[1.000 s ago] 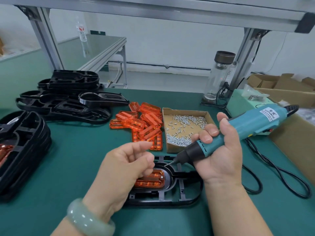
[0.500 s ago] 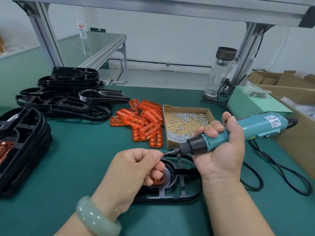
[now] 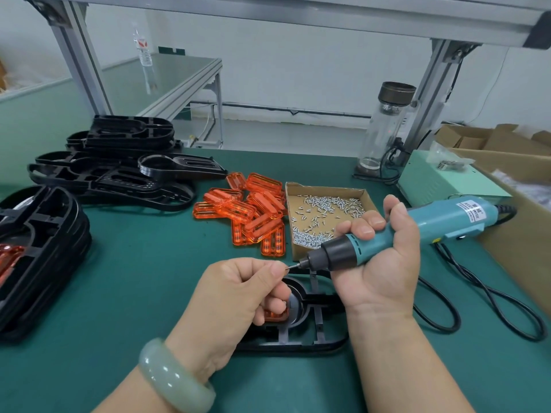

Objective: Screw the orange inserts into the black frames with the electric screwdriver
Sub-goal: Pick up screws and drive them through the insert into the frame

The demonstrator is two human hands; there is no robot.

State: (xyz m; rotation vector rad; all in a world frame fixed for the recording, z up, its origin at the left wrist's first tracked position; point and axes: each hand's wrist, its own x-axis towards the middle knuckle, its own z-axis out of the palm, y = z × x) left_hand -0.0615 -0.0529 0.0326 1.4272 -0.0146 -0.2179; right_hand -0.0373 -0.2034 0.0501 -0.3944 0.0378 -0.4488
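A green-matted worktop [image 3: 143,278] stands under an aluminium frame. Slanted posts on the left [image 3: 80,58] and right [image 3: 432,84] carry a grey overhead beam [image 3: 268,13]. Behind is a plain white wall [image 3: 298,61] with a thin pipe [image 3: 298,110] along its foot, a pale floor [image 3: 283,135], and a second table [image 3: 167,76] bearing a clear bottle [image 3: 144,52]. The light is soft and even.

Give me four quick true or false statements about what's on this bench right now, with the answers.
1. The right hand grips the electric screwdriver. True.
2. The screwdriver's tip is pressed into the black frame. False: it is raised, at a screw pinched by the left hand.
3. The cardboard box holds orange inserts. False: it holds small screws; the loose orange inserts lie beside it.
4. An orange insert sits in the frame under the hands. True.
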